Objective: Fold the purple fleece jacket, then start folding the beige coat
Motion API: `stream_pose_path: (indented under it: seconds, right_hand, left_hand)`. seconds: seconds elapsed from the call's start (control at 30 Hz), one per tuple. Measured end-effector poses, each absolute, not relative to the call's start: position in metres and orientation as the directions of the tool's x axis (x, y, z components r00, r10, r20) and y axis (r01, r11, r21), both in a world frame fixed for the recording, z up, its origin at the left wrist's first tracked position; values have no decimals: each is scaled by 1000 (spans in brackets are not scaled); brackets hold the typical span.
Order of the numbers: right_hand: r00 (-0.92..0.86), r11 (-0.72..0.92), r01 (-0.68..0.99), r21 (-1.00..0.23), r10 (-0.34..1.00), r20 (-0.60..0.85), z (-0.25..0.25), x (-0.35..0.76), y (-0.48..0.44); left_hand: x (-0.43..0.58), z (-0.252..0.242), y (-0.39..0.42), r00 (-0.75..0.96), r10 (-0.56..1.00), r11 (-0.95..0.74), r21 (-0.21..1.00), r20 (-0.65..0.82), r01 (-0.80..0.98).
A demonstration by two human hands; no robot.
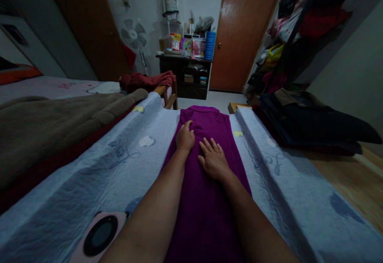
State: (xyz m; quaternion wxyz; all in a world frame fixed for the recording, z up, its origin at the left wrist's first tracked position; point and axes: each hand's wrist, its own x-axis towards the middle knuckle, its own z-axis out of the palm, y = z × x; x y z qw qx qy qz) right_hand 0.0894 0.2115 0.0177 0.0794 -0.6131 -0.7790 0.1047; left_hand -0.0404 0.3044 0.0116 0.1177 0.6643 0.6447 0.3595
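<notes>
A purple collared garment (206,211) lies lengthwise on the light blue patterned bedspread (119,183), its sides folded inward and its collar at the far end. My left hand (185,137) rests on its upper left part, fingers loosely bent and apart with nothing in them. Lower and to the right, my right hand (214,158) lies flat on the cloth with its fingers spread. A pink object with a round black face (100,235) sits on the bedspread beside my left forearm, partly cut off by the frame.
On the left lies a thick brown blanket (68,119); a dark red cloth (146,80) is beyond it. A stack of dark folded clothes (314,119) stands at right. Farther back are a white fan (134,34), a dark cabinet (191,91) and a wooden door (239,28).
</notes>
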Motion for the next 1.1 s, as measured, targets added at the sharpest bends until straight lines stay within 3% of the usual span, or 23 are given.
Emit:
stream_pose_path:
  seconds: [0.3,0.4,0.5,0.67,1.1]
  right_hand:
    - [-211,208,952,-225,977,10,17,82,211]
    - [-217,216,950,-228,976,21,15,84,211]
    - [-225,223,945,-238,974,19,15,85,211]
    - [-228,223,943,-248,974,7,16,86,211]
    - [-228,221,942,-252,974,2,14,88,210]
  left_hand:
    - [-38,15,297,-179,891,-38,462,416,886]
    - [-36,15,297,-50,892,-156,410,449,898]
    - [-34,10,302,120,940,-248,397,320,883]
    - [-35,-1,308,190,978,-206,363,80,909]
    - [-28,-4,306,122,990,-136,274,68,952]
